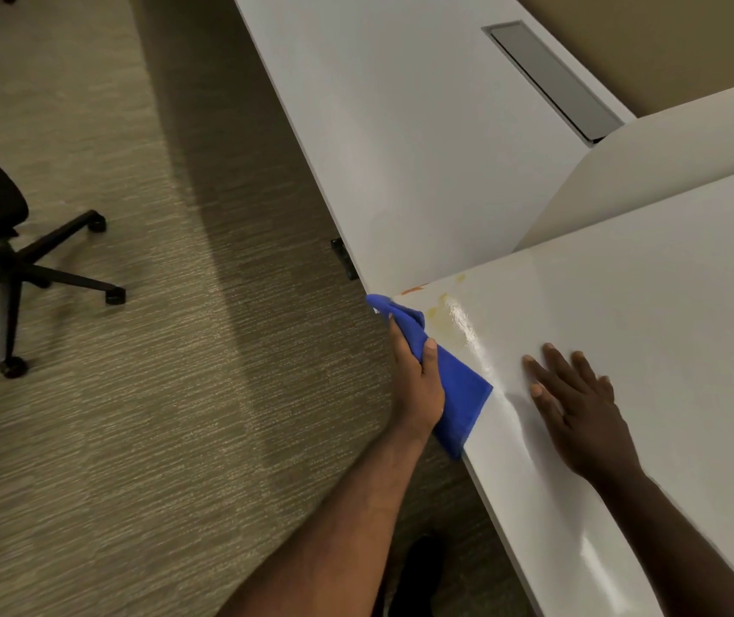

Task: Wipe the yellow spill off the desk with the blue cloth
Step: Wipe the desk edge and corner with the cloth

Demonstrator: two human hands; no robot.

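Observation:
My left hand (416, 376) grips the blue cloth (458, 394) at the front left edge of the white desk (667, 327). The cloth hangs partly over the edge, and its upper end pokes out past my fingers near the desk corner. A pale yellow spill (440, 311) lies on the desk just right of the cloth's upper end, with a smaller yellow spot (460, 278) and an orange streak (414, 288) near the corner. My right hand (574, 411) lies flat, palm down, on the desk to the right of the cloth, fingers spread.
A second white desk (400, 126) runs away on the far side, with a grey cable hatch (552, 77). A curved white divider panel (650, 171) stands between the desks. A black office chair (4, 260) stands on the carpet at the left.

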